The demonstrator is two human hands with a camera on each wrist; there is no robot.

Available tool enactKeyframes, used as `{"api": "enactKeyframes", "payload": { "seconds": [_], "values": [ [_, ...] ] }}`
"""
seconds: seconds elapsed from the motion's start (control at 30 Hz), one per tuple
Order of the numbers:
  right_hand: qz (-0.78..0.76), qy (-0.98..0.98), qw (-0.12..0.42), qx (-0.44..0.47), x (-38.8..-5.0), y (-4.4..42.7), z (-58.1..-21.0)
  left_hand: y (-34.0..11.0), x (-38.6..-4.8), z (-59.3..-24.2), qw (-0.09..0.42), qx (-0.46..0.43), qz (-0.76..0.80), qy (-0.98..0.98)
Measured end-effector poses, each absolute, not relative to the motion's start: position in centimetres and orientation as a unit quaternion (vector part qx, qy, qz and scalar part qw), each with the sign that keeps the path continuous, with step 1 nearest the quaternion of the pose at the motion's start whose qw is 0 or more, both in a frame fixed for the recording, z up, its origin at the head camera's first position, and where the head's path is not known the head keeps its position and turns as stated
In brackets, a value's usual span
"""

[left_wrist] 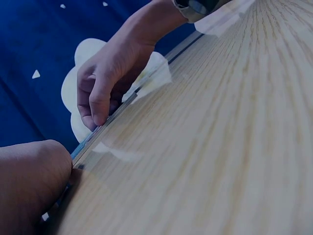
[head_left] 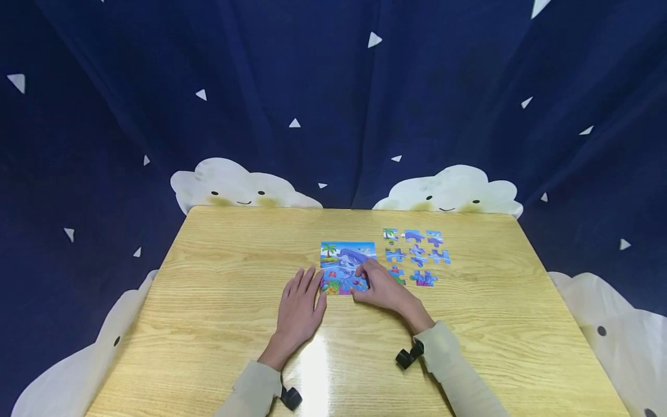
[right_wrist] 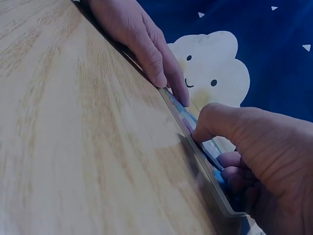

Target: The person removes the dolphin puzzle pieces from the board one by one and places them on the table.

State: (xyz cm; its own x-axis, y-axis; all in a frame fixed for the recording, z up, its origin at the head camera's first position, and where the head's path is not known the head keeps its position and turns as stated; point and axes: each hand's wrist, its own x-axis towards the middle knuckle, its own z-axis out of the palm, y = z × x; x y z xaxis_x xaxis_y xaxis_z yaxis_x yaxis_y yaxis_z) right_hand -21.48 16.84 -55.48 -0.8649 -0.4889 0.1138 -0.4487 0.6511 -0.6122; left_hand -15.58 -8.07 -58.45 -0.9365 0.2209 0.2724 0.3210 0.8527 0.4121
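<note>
A small puzzle board (head_left: 346, 250) with a dolphin, a palm tree and bright sea life lies on the wooden table. My left hand (head_left: 299, 307) rests flat at its lower left edge, fingers straight and fingertips touching the edge. Over the board's lower right part, my right hand (head_left: 384, 288) bends down with thumb and fingers curled. In the right wrist view it pinches a thin puzzle piece (right_wrist: 212, 152) at the board's surface, mostly hidden by the fingers. Several loose puzzle pieces (head_left: 417, 252) lie in rough rows to the right of the board.
The wooden table (head_left: 208, 301) extends widely on both sides of the board. A dark blue curtain (head_left: 292, 69) with white triangles and smiling clouds hangs behind and beside it. Small black wrist cameras (head_left: 403, 359) sit at both cuffs.
</note>
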Motion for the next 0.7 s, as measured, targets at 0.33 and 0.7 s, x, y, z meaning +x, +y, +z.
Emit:
{"api": "enactKeyframes", "payload": {
  "seconds": [0.33, 0.7],
  "values": [
    [-0.348, 0.897, 0.057, -0.265, -21.67, 17.28, -55.39, -8.09, -15.61, -58.49, 0.105, -0.144, -0.227, -0.957],
    [-0.368, 0.885, 0.077, -0.273, -21.61, 17.56, -55.51, -8.05, -15.46, -58.39, 0.115, -0.146, -0.240, -0.953]
  ]
}}
